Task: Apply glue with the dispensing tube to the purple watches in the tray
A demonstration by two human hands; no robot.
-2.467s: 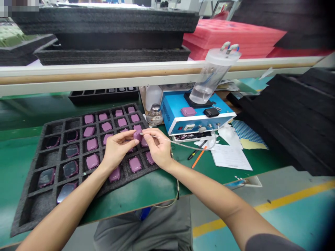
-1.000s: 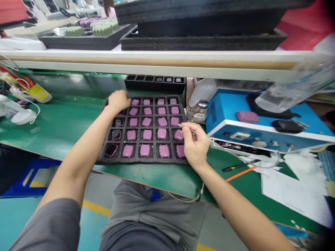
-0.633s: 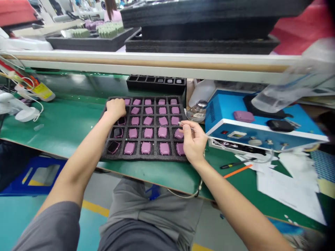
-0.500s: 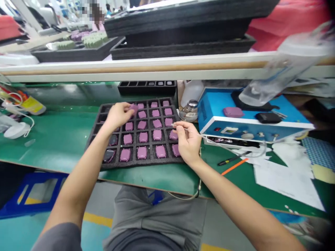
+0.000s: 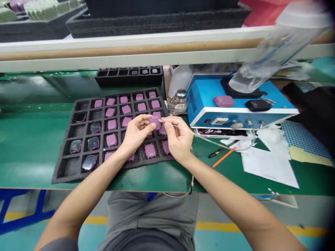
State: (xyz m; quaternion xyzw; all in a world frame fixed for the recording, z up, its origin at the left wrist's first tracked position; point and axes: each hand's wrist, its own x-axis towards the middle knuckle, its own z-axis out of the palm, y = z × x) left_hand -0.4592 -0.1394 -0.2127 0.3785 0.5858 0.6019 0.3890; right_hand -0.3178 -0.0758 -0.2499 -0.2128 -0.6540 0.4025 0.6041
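My left hand point(image 5: 136, 134) pinches a purple watch case point(image 5: 155, 122) above the right part of the black foam tray point(image 5: 59, 174). My right hand point(image 5: 180, 141) is closed on a thin clear tube point(image 5: 209, 140), and the tube's tip is at the right edge of the case, touching or very close. Several purple watch cases fill the tray's compartments. Some on the left show dark glass faces, like the watch point(image 5: 89, 162) in the front row. My hands and forearms cover part of the tray.
The tube runs to a blue benchtop machine point(image 5: 200, 116) carrying a purple case point(image 5: 224, 101), a black case point(image 5: 258, 105) and a clear cylinder point(image 5: 247, 78). Beside it stands a glass jar point(image 5: 178, 101). A pen point(image 5: 220, 151), an orange stick point(image 5: 224, 157) and papers point(image 5: 269, 167) lie right. A shelf point(image 5: 131, 52) crosses overhead.
My left hand has brought the purple case from the tray's back rows right, to the tube tip in my right hand. The camera view has tilted down and shifted.
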